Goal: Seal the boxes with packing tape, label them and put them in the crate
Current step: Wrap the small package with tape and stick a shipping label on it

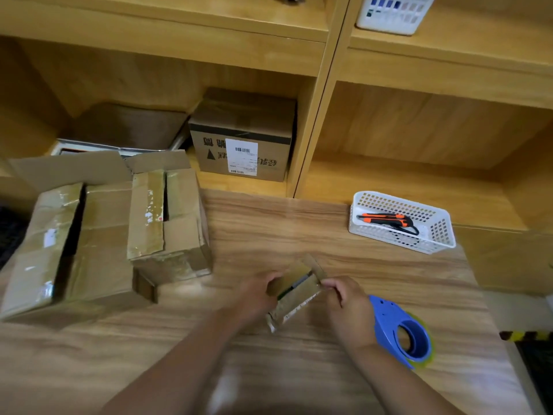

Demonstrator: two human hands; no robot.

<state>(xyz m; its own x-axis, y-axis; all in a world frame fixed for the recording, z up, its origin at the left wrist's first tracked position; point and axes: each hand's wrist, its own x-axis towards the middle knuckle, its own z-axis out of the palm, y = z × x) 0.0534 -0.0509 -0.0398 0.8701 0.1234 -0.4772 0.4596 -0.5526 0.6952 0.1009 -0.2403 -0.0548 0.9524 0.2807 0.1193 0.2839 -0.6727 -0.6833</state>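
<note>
A small cardboard box lies on the wooden table, its top flaps partly open with a dark gap between them. My left hand grips its left side. My right hand pinches the right flap at the box's edge. A blue tape dispenser with a roll of tape lies on the table just right of my right hand. Two larger cardboard boxes stand at the left: a wide one with open flaps and a smaller one with its flaps ajar.
A white plastic basket at the back right holds an orange and black utility knife. A labelled cardboard box and a grey bin sit in the wooden shelf behind. Another white basket stands on an upper shelf.
</note>
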